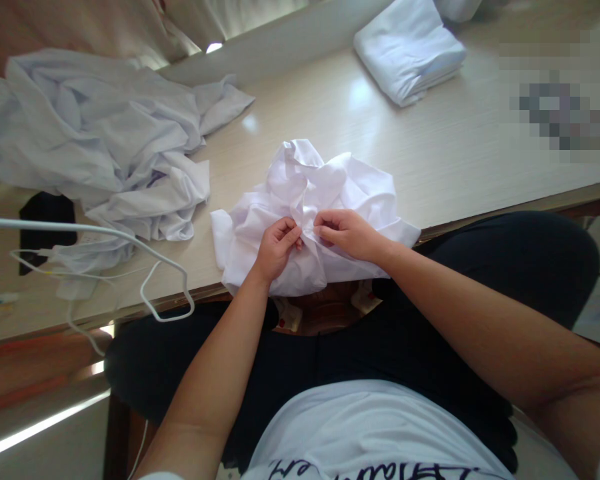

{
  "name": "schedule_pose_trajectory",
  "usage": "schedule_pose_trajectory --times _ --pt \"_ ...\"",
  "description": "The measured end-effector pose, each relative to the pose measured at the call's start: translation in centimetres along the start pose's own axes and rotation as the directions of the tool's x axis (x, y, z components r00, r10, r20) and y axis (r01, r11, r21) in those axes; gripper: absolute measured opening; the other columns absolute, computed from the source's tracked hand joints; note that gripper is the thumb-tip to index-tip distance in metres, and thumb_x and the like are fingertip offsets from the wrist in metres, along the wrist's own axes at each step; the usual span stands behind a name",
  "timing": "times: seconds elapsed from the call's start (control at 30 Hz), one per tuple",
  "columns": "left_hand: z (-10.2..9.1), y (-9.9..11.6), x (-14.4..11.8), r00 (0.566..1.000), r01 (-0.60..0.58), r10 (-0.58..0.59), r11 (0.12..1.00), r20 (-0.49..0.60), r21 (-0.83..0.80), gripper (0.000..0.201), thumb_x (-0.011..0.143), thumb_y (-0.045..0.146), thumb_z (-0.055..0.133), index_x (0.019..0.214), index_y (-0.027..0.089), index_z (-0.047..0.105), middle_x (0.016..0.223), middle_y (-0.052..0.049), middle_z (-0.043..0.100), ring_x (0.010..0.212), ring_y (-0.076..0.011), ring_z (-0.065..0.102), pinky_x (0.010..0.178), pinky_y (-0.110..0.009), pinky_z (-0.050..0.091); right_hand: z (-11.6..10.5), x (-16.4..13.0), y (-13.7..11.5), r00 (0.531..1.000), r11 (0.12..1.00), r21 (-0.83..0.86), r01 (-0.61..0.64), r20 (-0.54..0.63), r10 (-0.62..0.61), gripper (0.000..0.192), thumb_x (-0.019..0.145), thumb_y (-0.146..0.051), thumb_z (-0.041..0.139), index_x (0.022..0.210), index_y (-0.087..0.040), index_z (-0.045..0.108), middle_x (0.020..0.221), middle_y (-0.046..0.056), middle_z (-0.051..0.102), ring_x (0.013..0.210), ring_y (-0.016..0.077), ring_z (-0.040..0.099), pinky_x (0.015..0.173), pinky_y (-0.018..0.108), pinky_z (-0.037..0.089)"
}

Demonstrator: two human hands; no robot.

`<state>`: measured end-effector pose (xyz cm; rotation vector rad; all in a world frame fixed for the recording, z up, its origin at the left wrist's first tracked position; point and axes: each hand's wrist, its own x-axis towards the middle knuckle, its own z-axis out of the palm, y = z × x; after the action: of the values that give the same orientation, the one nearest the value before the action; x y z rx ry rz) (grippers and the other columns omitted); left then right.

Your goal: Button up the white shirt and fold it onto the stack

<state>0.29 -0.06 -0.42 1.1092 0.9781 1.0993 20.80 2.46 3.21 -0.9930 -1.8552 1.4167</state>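
Note:
A crumpled white garment [360, 187], which looks like a shirt, lies bunched at the table's front edge, its near side hanging slightly over. My left hand [279, 247] pinches the fabric near the middle. Close beside it, my right hand [347, 233] grips the same strip of cloth between thumb and fingers. Both hands are closed, with a short stretch of fabric between them. Any small fastening at the fingertips is too fine to make out.
More white cloth [90, 127] lies heaped at the left, by a black object [47, 223] and a white cable. A white hanger [165, 257] juts in from the left. A folded white stack [410, 50] sits at the back of the table [300, 100]. Something pixelated lies far right.

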Motion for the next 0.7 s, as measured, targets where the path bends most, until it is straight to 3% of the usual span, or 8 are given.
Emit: schedule_pose_trajectory --times 0.1,0.2,0.4,0.53,0.7 --pt "0.3 0.3 -0.1 1.0 -0.026 0.026 0.993 0.0 0.117 0.031 0.087 0.048 0.07 0.083 0.019 0.057 0.064 0.002 0.057 0.058 -0.011 0.053 0.061 -0.025 0.044 -0.1 0.1 0.2 0.996 0.99 0.121 -0.073 -0.044 0.079 0.013 0.085 -0.027 0.054 0.074 -0.02 0.057 0.061 -0.004 0.052 0.058 0.0119 0.045 0.057 0.027 0.033" --pt "0.4 0.5 -0.3 0.998 -0.022 0.008 0.977 0.067 0.212 0.035 0.084 0.05 0.072 0.08 0.018 0.057 0.065 0.001 0.058 0.059 -0.0113 0.053 0.061 -0.025 0.043 -0.3 0.3 0.5 0.988 0.963 0.244 -0.116 -0.071 0.137 0.016 0.085 -0.033 0.058 0.074 -0.021 0.056 0.057 -0.005 0.045 0.052 0.0104 0.038 0.051 0.026 0.028" --pt "1.3 0.7 -0.8 0.995 -0.081 0.05 0.91 0.087 0.407 0.034 0.082 0.048 0.074 0.077 0.018 0.059 0.066 0.001 0.057 0.06 -0.0118 0.051 0.059 -0.025 0.039 -1.1 0.4 0.3 0.963 0.888 0.438 -0.14 -0.148 0.225 0.021 0.082 -0.037 0.065 0.074 -0.021 0.054 0.057 -0.006 0.04 0.049 0.0084 0.031 0.047 0.025 0.022" --pt "2.2 1.3 -1.2 0.986 -0.148 0.075 0.786 0.146 0.6 0.032 0.081 0.047 0.075 0.078 0.017 0.063 0.068 0.0 0.057 0.061 -0.0118 0.047 0.059 -0.025 0.036 -1.8 0.5 0.3 0.948 0.778 0.613 -0.139 -0.145 0.284 0.024 0.078 -0.036 0.071 0.075 -0.021 0.052 0.066 -0.005 0.047 0.051 0.0075 0.037 0.048 0.023 0.029" --pt "2.7 1.9 -1.0 0.968 -0.214 0.049 0.679 0.248 0.702 0.029 0.081 0.044 0.074 0.076 0.017 0.064 0.066 0.001 0.057 0.061 -0.0123 0.047 0.06 -0.026 0.036 -2.4 0.7 0.4 0.956 0.676 0.721 -0.154 -0.066 0.287 0.028 0.074 -0.034 0.075 0.078 -0.021 0.051 0.068 -0.005 0.052 0.052 0.0072 0.047 0.051 0.022 0.04"
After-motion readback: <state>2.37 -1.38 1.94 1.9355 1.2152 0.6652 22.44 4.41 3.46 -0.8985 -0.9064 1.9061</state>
